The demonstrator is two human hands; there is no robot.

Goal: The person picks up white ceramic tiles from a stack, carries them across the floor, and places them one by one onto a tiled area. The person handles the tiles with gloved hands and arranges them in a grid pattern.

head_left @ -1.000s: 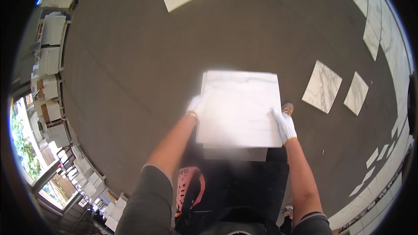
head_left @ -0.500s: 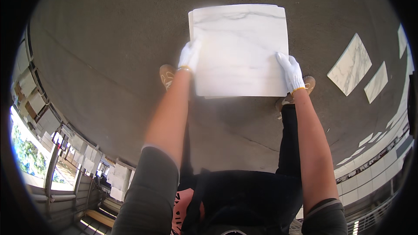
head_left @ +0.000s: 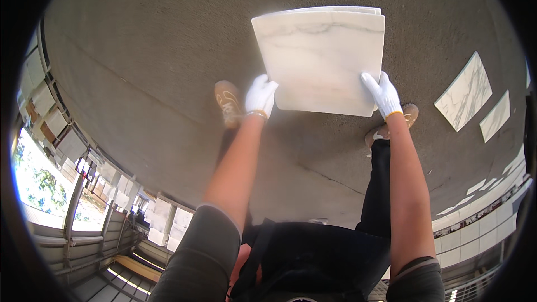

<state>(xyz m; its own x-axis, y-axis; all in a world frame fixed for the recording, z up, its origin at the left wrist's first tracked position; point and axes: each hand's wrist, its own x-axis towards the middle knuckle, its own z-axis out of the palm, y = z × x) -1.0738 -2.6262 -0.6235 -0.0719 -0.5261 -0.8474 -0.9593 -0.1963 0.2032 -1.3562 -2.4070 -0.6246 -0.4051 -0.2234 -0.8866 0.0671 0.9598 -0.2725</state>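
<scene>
Two or more square marble-look tiles (head_left: 324,59), white with grey veins, form a slightly uneven stack in front of me, above the grey floor. My left hand (head_left: 260,95), in a white knitted glove, is closed at the stack's lower left edge. On the right edge, my gloved right hand (head_left: 384,94) grips the tiles with its thumb over the top face. The fingers beneath are hidden. At the far side, the rim of a lower tile shows behind the top one.
To the right, a veined tile (head_left: 464,92) and a smaller-looking one (head_left: 495,116) lie on the concrete floor (head_left: 156,50). My brown shoes stand either side of the stack. Rows of light panels (head_left: 467,240) line the right rim, and hanging pale sheets the left.
The tile stack has shifted right in view and tilted, its lower tile now showing more along the far edge. My left foot and both hands have also shifted right in view.
</scene>
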